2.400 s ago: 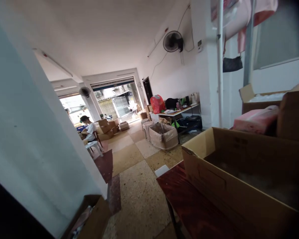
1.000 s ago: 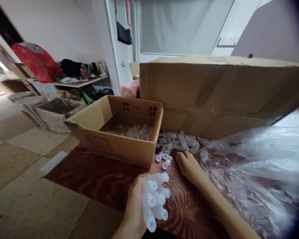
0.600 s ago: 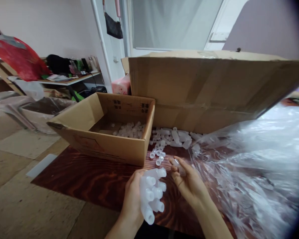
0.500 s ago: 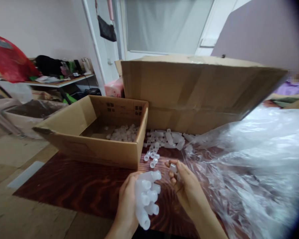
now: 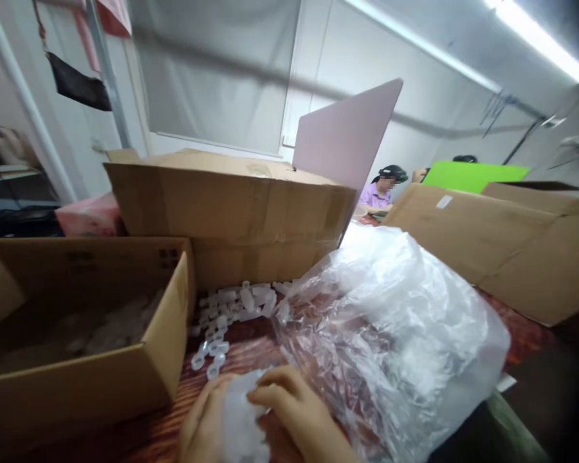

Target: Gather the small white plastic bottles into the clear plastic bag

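My left hand (image 5: pixel 203 421) is closed around several small translucent plastic bottles (image 5: pixel 244 411), low in the middle of the view. The bottles are blurred and partly covered by my fingers. My right hand (image 5: pixel 302 411) is beside them, its fingers curled over their right side. What is between those fingertips is hidden. On the dark red wood-grain table, ahead of my hands, lie loose translucent caps (image 5: pixel 213 372). Behind them is a pile of more bottles (image 5: pixel 248 299).
To the left stands an open cardboard box (image 5: pixel 166 334) with small translucent pieces inside. A large carton (image 5: pixel 241 212) closes off the back. Crumpled clear plastic sheeting (image 5: pixel 405 347) spreads over the right side. Farther off, a person in purple (image 5: pixel 377 195) sits near another carton (image 5: pixel 492 238).
The view has swung to the right. My right hand, earlier apart with a small cap in its fingers, has come against the bottles in my left hand.
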`<state>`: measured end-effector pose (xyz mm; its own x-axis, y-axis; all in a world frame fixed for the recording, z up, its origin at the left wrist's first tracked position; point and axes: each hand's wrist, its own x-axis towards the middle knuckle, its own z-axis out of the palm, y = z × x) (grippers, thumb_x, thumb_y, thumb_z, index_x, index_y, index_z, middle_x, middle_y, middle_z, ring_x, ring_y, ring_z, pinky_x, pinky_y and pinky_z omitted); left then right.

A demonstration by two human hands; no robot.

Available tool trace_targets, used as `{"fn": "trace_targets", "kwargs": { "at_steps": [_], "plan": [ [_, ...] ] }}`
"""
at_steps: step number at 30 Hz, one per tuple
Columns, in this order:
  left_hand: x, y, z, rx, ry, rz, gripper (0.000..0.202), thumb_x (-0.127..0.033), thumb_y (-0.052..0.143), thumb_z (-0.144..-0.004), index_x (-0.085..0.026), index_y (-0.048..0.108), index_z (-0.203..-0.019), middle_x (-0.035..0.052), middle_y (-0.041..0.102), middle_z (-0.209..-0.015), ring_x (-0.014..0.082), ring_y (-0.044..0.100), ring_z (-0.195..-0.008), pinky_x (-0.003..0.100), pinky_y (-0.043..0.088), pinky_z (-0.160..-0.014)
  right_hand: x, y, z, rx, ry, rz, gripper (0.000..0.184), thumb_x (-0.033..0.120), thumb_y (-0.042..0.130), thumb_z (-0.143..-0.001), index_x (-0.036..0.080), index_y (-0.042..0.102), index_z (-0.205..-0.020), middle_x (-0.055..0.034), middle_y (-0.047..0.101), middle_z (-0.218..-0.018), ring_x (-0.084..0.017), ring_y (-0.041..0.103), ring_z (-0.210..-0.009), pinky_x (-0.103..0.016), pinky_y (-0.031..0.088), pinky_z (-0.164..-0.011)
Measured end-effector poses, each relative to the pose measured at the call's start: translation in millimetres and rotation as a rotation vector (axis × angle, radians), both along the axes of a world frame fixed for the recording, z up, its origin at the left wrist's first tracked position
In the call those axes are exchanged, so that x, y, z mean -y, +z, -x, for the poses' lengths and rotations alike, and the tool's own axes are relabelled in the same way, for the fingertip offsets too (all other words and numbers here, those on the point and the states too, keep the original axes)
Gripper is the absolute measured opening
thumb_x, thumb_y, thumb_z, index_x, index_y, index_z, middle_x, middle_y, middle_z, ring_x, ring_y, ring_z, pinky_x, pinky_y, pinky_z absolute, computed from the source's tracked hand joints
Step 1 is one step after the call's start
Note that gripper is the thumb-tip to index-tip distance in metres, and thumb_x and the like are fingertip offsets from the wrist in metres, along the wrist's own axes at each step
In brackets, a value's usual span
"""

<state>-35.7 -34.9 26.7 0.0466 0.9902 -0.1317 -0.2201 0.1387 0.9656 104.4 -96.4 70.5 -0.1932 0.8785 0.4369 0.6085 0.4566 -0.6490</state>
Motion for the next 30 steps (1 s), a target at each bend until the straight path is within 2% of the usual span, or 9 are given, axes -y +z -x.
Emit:
{"fn": "trace_targets", "kwargs": {
  "at_steps": [3,9,12,15,18,20,24,27,30],
  "plan": [
    [4,12.7,-7,0.184,-0.067,0.186,0.029,-0.045,0.07,-0.069,-0.02,0.067,-0.083,0.0039,0.068,-0.079,0.0202,0.062,-0.069,0.027,0.051,-0.057,11,18.1,-2,-0.013,0.023,0.035,0.038,0.004,0.042,-0.088,0.022,0.053,-0.12,-0.0091,0.056,-0.114,-0.017,0.058,-0.104,-0.028,0.053,-0.088],
    [11,16.7,-11,0.229,-0.074,0.18,0.031,-0.044,0.071,-0.07,-0.017,0.063,-0.084,0.0003,0.064,-0.073,0.0123,0.055,-0.058,0.02,0.046,-0.053,18,20.7,-6,0.125,0.025,0.008,0.04,0.003,0.034,-0.092,0.022,0.046,-0.125,-0.0095,0.055,-0.117,-0.018,0.056,-0.103,-0.029,0.051,-0.087],
    [13,15.1,-10,0.161,-0.079,0.111,0.03,-0.044,0.068,-0.073,-0.016,0.064,-0.084,0.0003,0.063,-0.073,0.0113,0.053,-0.059,0.019,0.043,-0.052,18,15.1,-7,0.289,-0.102,-0.07,0.019,0.019,0.037,-0.1,0.018,0.054,-0.106,-0.0073,0.06,-0.092,-0.019,0.059,-0.078,-0.029,0.049,-0.066],
    [15,15.2,-9,0.116,-0.102,0.063,0.03,-0.045,0.065,-0.076,-0.015,0.063,-0.081,0.0005,0.061,-0.071,0.0115,0.051,-0.06,0.019,0.042,-0.052,20,16.3,-10,0.336,-0.261,-0.099,0.029,0.035,0.04,-0.101,0.019,0.053,-0.08,-0.0007,0.056,-0.066,-0.016,0.053,-0.054,-0.027,0.038,-0.051],
    [17,15.2,-8,0.109,-0.1,0.082,0.03,-0.045,0.063,-0.077,-0.015,0.063,-0.081,0.0008,0.06,-0.071,0.0121,0.051,-0.06,0.02,0.041,-0.053,24,25.5,-16,0.271,-0.164,0.03,0.023,0.041,0.052,-0.096,0.023,0.056,-0.11,0.0,0.066,-0.081,-0.016,0.062,-0.067,-0.025,0.043,-0.06],
    [17,13.9,-7,0.114,-0.097,0.087,0.03,-0.045,0.063,-0.077,-0.015,0.063,-0.082,0.0007,0.06,-0.071,0.012,0.05,-0.06,0.02,0.041,-0.053,27,32.5,-21,0.321,-0.039,0.118,0.037,0.045,0.057,-0.093,0.029,0.049,-0.126,0.0002,0.069,-0.096,-0.018,0.066,-0.079,-0.026,0.045,-0.066],
    [18,11.6,-5,0.127,-0.108,0.112,0.03,-0.045,0.065,-0.076,-0.015,0.063,-0.081,0.0002,0.059,-0.069,0.0114,0.05,-0.058,0.02,0.04,-0.052,34,40.4,-27,0.365,-0.014,0.068,0.041,0.053,0.048,-0.096,0.028,0.049,-0.127,-0.0003,0.069,-0.092,-0.02,0.065,-0.077,-0.029,0.043,-0.065],
    [20,13.6,-5,0.133,-0.111,0.142,0.029,-0.044,0.066,-0.074,-0.015,0.063,-0.079,0.0004,0.06,-0.07,0.0114,0.051,-0.059,0.02,0.041,-0.052,36,40.7,-28,0.41,0.044,0.084,0.036,0.043,0.046,-0.099,0.028,0.045,-0.13,-0.0007,0.066,-0.09,-0.019,0.063,-0.076,-0.029,0.042,-0.065],
    [21,17.1,-6,0.13,-0.108,0.173,0.027,-0.042,0.066,-0.073,-0.015,0.063,-0.078,0.0002,0.061,-0.07,0.0109,0.052,-0.058,0.019,0.041,-0.052,34,37.8,-27,0.48,0.004,0.087,0.025,0.03,0.043,-0.099,0.027,0.049,-0.124,-0.0024,0.061,-0.087,-0.02,0.058,-0.075,-0.03,0.038,-0.063]
  ]
}}
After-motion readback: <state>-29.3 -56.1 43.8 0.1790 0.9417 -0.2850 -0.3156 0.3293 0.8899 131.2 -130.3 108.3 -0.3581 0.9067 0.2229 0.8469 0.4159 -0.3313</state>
